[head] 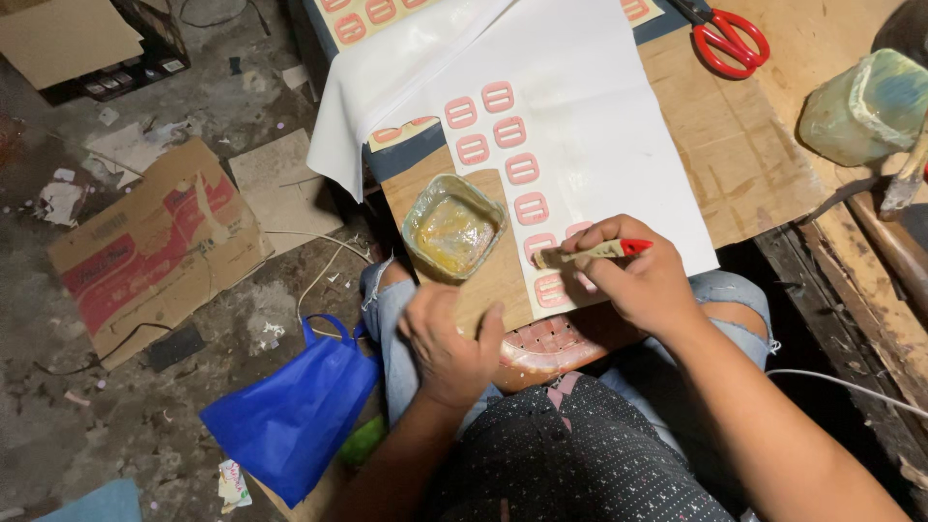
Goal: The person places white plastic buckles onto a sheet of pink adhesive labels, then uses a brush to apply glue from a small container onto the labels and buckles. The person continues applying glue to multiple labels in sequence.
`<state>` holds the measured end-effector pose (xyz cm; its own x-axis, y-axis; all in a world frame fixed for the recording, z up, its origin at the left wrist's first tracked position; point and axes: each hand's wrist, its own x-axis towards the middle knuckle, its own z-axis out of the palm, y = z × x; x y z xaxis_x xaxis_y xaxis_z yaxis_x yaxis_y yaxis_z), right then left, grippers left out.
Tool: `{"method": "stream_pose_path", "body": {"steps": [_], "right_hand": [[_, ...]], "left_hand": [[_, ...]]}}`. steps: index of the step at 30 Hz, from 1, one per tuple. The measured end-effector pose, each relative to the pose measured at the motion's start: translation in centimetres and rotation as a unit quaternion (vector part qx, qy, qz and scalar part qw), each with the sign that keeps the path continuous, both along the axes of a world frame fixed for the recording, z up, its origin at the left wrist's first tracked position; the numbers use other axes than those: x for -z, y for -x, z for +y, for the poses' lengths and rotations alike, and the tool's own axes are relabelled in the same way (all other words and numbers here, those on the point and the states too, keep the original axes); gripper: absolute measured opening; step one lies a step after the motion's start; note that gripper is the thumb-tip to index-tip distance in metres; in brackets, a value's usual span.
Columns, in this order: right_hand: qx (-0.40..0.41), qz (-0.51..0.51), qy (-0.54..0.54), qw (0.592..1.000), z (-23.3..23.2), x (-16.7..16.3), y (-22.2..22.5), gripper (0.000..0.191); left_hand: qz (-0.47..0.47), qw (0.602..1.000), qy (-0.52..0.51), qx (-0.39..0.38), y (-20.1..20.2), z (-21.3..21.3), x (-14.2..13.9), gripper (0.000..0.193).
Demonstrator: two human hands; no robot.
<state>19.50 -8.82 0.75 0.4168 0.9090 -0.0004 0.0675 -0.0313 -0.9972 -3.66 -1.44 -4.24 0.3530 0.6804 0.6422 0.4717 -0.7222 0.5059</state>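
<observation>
At frame centre the right hand [638, 275] pinches a red-handled glue brush [592, 252] over pink buckle pieces [522, 169] on white paper [590, 126]. The left hand [449, 343] curls empty (lower centre) beside the glue tub [454, 227]; red scissors [725, 39] lie upper right.

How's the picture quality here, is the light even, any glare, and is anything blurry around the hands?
Head view: light falls brightest on the white sheet, near glare; the floor at left and lower right corner go dim. The left hand is slightly soft; the right hand and its brush look sharper.
</observation>
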Motion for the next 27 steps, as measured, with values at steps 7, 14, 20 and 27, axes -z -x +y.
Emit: {"method": "stream_pose_path", "body": {"steps": [7,14,20,27], "right_hand": [[0.040,-0.054,0.062,0.996,1.3,0.4,0.0,0.014],[0.035,-0.073,-0.012,0.997,1.2,0.1,-0.3,0.015],[0.000,-0.140,0.043,0.989,2.2,-0.5,0.9,0.016],[-0.014,-0.282,-0.072,0.957,1.2,-1.4,1.0,0.013]], "left_hand": [[0.104,0.980,0.005,0.172,-0.2,-1.1,-0.9,0.034],[0.133,0.976,-0.009,0.173,-0.6,-0.7,-1.6,0.035],[0.141,0.973,-0.015,0.182,-0.5,-0.8,-2.0,0.032],[0.136,0.974,-0.011,0.182,-0.5,-0.8,-2.1,0.031]]}}
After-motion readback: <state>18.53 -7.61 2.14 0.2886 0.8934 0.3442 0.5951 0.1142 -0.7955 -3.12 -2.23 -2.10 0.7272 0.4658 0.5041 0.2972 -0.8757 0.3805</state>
